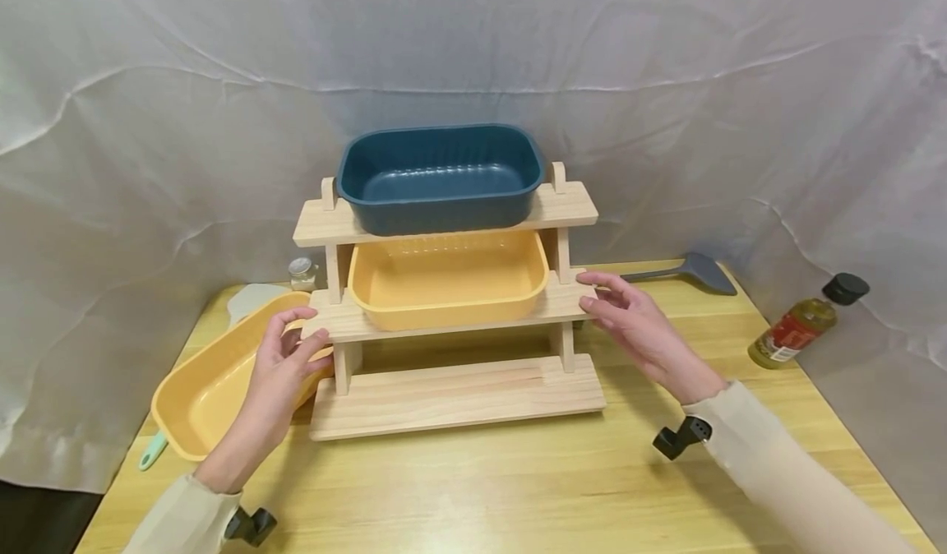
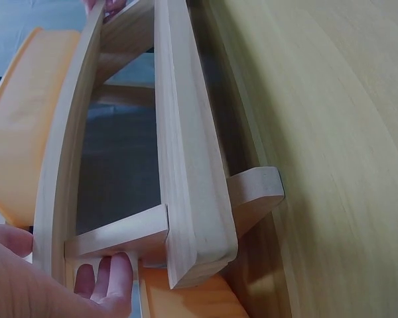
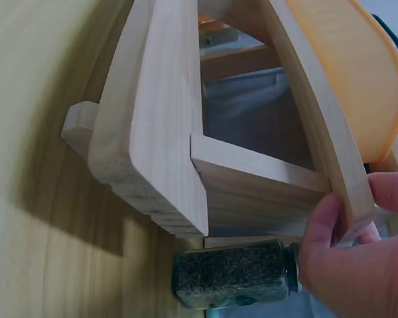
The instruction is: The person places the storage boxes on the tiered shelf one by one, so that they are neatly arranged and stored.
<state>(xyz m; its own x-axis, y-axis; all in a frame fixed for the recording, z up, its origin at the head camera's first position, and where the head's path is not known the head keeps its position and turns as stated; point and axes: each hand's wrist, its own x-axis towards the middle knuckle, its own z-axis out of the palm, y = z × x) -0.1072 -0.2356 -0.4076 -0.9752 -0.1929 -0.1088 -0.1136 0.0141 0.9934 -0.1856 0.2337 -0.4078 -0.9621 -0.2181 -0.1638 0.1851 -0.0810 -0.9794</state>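
Note:
A three-tier wooden rack (image 1: 451, 394) stands mid-table. A dark blue tub (image 1: 440, 177) sits on its top shelf and a yellow tub (image 1: 447, 283) on the middle shelf. My left hand (image 1: 305, 332) grips the left end of the middle shelf, with fingers curled under the board in the left wrist view (image 2: 63, 258). My right hand (image 1: 589, 291) pinches the shelf's right end between thumb and fingers, which the right wrist view (image 3: 355, 202) shows closely. A second yellow tub (image 1: 207, 381) lies tilted on the table just left of my left hand.
A grey spatula (image 1: 688, 270) lies at the back right and an oil bottle (image 1: 802, 321) at the right table edge. A small jar (image 1: 302, 273) stands behind the rack's left side, and a dark-filled spice jar (image 3: 235, 275) behind its right. A teal handle (image 1: 151, 451) pokes out under the loose tub.

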